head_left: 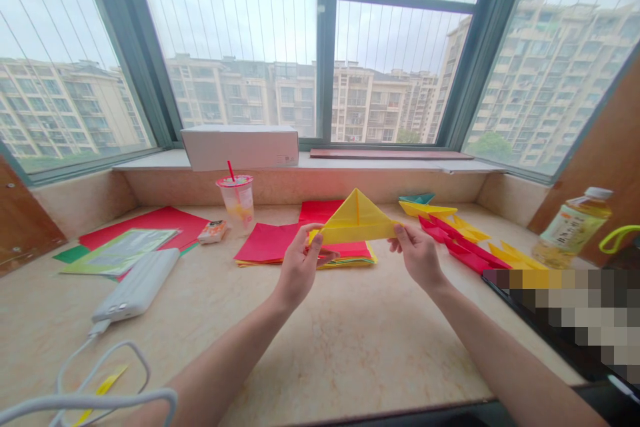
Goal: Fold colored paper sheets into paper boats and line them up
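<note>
Held up above the counter is a yellow folded paper hat, a triangle with a flat band along its lower edge. My left hand pinches its left corner between thumb and fingers. At the opposite corner, my right hand grips the band the same way. Behind and below the paper lies a stack of red and yellow sheets, partly hidden by the hat and my left hand. Several folded paper boats, among them a red one and a yellow one, sit to the right of my right hand.
On the left are a white power bank with a looping cable, red sheets, and a plastic cup with a straw. A drink bottle stands far right. A white box rests on the window ledge.
</note>
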Demonstrator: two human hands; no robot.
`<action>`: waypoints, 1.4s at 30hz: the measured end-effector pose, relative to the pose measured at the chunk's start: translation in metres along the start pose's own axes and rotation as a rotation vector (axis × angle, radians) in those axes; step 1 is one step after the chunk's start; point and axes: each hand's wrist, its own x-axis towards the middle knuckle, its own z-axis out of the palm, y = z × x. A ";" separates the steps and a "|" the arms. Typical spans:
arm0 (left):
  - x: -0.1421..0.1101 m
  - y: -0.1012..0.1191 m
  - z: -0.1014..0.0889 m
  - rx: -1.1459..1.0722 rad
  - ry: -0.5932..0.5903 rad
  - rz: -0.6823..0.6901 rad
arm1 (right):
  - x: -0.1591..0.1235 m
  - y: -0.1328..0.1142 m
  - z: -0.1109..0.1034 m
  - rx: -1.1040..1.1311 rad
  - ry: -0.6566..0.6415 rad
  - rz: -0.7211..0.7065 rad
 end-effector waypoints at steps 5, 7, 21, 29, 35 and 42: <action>0.004 -0.001 -0.007 0.026 0.075 0.047 | -0.002 -0.004 0.001 0.030 -0.025 -0.035; 0.005 -0.001 -0.008 0.035 0.080 0.042 | -0.003 -0.006 0.001 0.031 -0.017 -0.048; 0.007 -0.002 -0.008 0.011 0.092 -0.036 | -0.006 -0.003 0.005 0.160 0.092 -0.032; 0.012 -0.005 -0.015 0.105 0.238 0.043 | -0.008 0.011 0.005 0.181 -0.030 -0.065; 0.011 -0.005 -0.024 0.350 0.209 0.125 | -0.010 0.016 0.002 0.110 -0.082 -0.071; 0.010 -0.003 -0.023 0.610 0.106 0.339 | -0.006 0.015 -0.002 0.018 -0.001 -0.109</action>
